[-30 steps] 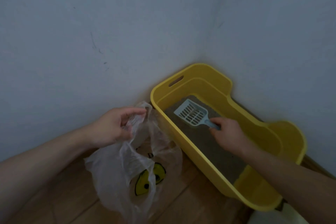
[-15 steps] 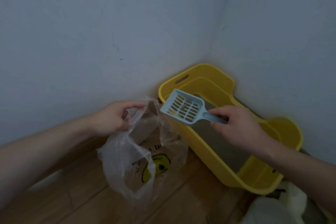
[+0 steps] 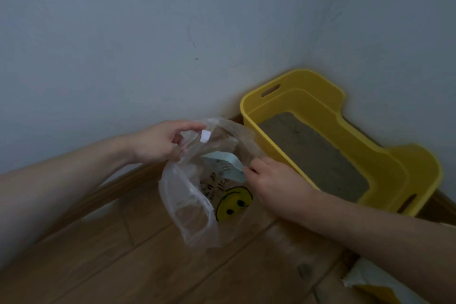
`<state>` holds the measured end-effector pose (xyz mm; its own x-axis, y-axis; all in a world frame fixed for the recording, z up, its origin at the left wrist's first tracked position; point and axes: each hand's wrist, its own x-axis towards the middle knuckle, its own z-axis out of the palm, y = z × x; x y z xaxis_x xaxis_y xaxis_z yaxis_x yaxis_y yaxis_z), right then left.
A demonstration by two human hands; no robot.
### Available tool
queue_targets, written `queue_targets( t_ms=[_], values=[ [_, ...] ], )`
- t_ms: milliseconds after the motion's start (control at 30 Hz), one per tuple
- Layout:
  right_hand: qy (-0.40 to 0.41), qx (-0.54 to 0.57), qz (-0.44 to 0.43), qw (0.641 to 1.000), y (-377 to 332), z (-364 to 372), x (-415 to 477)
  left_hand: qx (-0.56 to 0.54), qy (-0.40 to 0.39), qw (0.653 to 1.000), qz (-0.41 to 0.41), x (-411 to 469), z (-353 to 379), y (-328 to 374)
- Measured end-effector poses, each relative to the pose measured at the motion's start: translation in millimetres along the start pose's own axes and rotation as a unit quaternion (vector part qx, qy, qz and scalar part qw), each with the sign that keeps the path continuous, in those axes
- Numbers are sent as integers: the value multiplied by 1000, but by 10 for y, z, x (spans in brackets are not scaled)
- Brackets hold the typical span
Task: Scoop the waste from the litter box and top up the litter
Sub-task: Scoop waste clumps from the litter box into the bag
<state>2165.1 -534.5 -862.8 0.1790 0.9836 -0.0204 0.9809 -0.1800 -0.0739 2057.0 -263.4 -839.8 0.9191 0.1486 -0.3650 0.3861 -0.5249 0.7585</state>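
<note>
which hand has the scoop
The right hand grips the blue scoop, whose head is inside the plastic bag. The left hand only pinches the bag's rim, holding it open.

Yellow litter box [image 3: 308, 101] w/ flat grey litter [image 3: 313, 153]; pale-blue scoop [image 3: 224, 164] tipped inside clear bag [image 3: 190, 205] beside it.

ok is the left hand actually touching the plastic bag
Touching. The head view shows the left hand pinching the rim of the plastic bag, holding its mouth open for the scoop in the right hand.
</note>
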Motion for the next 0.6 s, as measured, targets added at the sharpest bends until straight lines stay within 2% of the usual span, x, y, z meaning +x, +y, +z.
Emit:
queue_targets(
  t_ms=[133, 300, 600],
  values=[
    [2, -34, -33, 999, 14, 31, 34, -18, 0, 1000, 1, 8, -12, -41],
    [50, -52, -50, 996, 108, 69, -29, -21, 6, 1000, 3, 20, -5, -24],
    [168, 86, 70, 979, 251, -214, -240, -32, 17, 999, 20, 55, 8, 28]
  ],
)
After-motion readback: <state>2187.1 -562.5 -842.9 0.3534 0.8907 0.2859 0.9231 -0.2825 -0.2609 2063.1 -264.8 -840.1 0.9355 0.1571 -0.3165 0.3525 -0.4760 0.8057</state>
